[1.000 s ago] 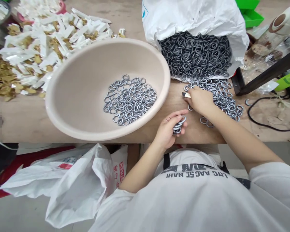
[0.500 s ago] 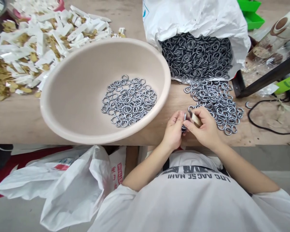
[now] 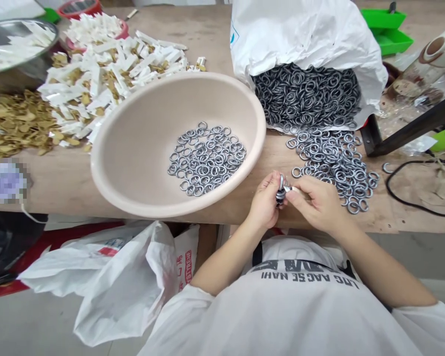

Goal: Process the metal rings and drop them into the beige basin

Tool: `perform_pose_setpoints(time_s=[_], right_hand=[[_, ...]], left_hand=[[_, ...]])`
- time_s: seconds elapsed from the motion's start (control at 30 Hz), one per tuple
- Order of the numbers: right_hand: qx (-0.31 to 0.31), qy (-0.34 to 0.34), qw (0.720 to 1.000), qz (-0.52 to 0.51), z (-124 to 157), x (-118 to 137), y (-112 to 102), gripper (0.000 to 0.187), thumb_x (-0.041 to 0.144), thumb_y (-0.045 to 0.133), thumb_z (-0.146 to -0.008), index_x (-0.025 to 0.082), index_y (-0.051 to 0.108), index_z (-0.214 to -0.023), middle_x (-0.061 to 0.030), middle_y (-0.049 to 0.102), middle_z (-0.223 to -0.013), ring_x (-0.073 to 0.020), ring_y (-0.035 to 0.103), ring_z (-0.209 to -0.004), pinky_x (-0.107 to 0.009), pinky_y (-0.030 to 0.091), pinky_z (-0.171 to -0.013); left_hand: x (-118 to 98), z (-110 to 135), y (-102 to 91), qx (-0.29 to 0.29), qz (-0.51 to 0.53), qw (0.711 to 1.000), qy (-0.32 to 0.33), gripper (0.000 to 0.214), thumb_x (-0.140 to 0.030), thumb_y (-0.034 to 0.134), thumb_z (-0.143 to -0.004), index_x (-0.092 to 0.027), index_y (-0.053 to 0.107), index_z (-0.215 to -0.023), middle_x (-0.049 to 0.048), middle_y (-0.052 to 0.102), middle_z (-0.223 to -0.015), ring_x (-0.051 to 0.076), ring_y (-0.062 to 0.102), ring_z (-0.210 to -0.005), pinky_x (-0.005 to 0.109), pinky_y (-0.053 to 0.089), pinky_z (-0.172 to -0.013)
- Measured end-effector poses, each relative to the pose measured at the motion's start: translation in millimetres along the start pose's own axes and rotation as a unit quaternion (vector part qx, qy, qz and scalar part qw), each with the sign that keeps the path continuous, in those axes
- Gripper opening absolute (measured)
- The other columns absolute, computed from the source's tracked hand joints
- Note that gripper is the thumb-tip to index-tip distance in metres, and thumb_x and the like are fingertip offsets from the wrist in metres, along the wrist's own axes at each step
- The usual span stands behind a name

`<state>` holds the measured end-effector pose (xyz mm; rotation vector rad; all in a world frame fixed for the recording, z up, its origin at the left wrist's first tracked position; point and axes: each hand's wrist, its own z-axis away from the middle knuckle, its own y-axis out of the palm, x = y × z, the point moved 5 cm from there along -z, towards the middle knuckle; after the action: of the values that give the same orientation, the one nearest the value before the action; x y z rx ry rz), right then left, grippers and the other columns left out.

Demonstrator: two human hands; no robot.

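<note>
My left hand [image 3: 265, 200] is closed around several dark grey rings [image 3: 280, 196], with one ring standing upright between thumb and fingertips. Close against it, my right hand [image 3: 319, 202] is shut on a small blade-like tool [image 3: 288, 189]; its tip is at the held rings and most of it is hidden by the fingers. A heap of loose grey rings [image 3: 333, 158] lies on the table just beyond my right hand. To the left stands a large beige basin [image 3: 133, 123] with many similar rings [image 3: 207, 160] inside.
A white sack [image 3: 304, 29] lies open at the back, full of rings. White and gold plastic pieces [image 3: 96, 89] are heaped left of the basin, near a metal bowl [image 3: 40, 69]. At right are a black metal bar [image 3: 415, 121], a black cable [image 3: 404, 202] and green trays [image 3: 389, 42].
The view has shifted left, bringing the metal bowl into sight. My right hand has turned, so the tool's beige part no longer shows and its tip meets the rings in my left hand.
</note>
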<state>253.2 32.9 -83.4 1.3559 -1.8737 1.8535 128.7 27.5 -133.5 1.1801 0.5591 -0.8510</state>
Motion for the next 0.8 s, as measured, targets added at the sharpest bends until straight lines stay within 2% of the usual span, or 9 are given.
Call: perform_pose_setpoints(time_s=[0.17,0.33,0.53,0.6,0.7,0.8], right_hand=[[-0.004,-0.038,0.997,0.073,3.7,8.3,1.0,0.033,0.047,0.052,-0.099,0.021,0.060,-0.081,-0.0022,0.057,-0.076,-0.0158,0.053,-0.071,-0.029,0.036,-0.065],[-0.008,-0.034,0.995,0.093,2.8,3.9,2.1,0.037,0.049,0.051,-0.099,0.021,0.058,-0.075,-0.0019,0.058,-0.074,-0.0149,0.052,-0.067,-0.029,0.033,-0.063],[-0.085,0.094,0.991,0.051,-16.2,-31.6,-16.1,0.043,0.055,0.046,-0.101,0.023,0.062,-0.077,-0.0009,0.058,-0.065,-0.0162,0.050,-0.060,-0.030,0.030,-0.058],[-0.088,0.102,0.990,0.030,-22.4,-34.3,-18.5,0.042,0.057,0.047,-0.100,0.023,0.064,-0.081,-0.0012,0.060,-0.067,-0.0168,0.050,-0.061,-0.030,0.030,-0.058],[-0.089,0.089,0.992,0.007,-24.0,-29.1,-14.9,0.041,0.059,0.051,-0.098,0.023,0.066,-0.087,-0.0013,0.060,-0.069,-0.0167,0.050,-0.062,-0.029,0.031,-0.058],[-0.089,0.085,0.992,-0.016,-18.4,-27.4,-5.5,0.039,0.057,0.053,-0.097,0.022,0.066,-0.086,-0.0005,0.058,-0.069,-0.0161,0.049,-0.062,-0.029,0.032,-0.058]], left_hand=[[-2.2,1.0,2.0,-0.008,0.007,1.000,0.012,0.052,-0.065,0.072,-0.078,-0.019,0.049,-0.075,-0.0062,0.043,-0.062,0.005,0.037,-0.044,0.018,0.024,-0.036],[1.7,3.8,-0.6,-0.001,-0.018,1.000,0.007,0.050,-0.065,0.069,-0.080,-0.019,0.049,-0.075,-0.0059,0.045,-0.061,0.005,0.040,-0.045,0.018,0.025,-0.038],[10.5,19.4,7.0,0.118,-0.091,0.988,-0.033,0.047,-0.062,0.063,-0.087,-0.018,0.053,-0.077,-0.0018,0.057,-0.068,0.006,0.048,-0.049,0.018,0.028,-0.042],[8.6,20.9,4.6,0.111,-0.092,0.989,-0.032,0.045,-0.061,0.062,-0.088,-0.018,0.053,-0.079,-0.0015,0.059,-0.071,0.006,0.050,-0.050,0.018,0.030,-0.043],[1.7,17.5,-4.1,0.067,-0.074,0.995,-0.012,0.042,-0.059,0.064,-0.088,-0.018,0.054,-0.083,-0.0015,0.062,-0.075,0.006,0.053,-0.051,0.017,0.031,-0.043],[-0.7,12.4,-11.3,0.045,-0.059,0.997,-0.010,0.038,-0.054,0.067,-0.088,-0.019,0.061,-0.099,-0.0019,0.063,-0.075,0.006,0.055,-0.051,0.016,0.030,-0.042]])
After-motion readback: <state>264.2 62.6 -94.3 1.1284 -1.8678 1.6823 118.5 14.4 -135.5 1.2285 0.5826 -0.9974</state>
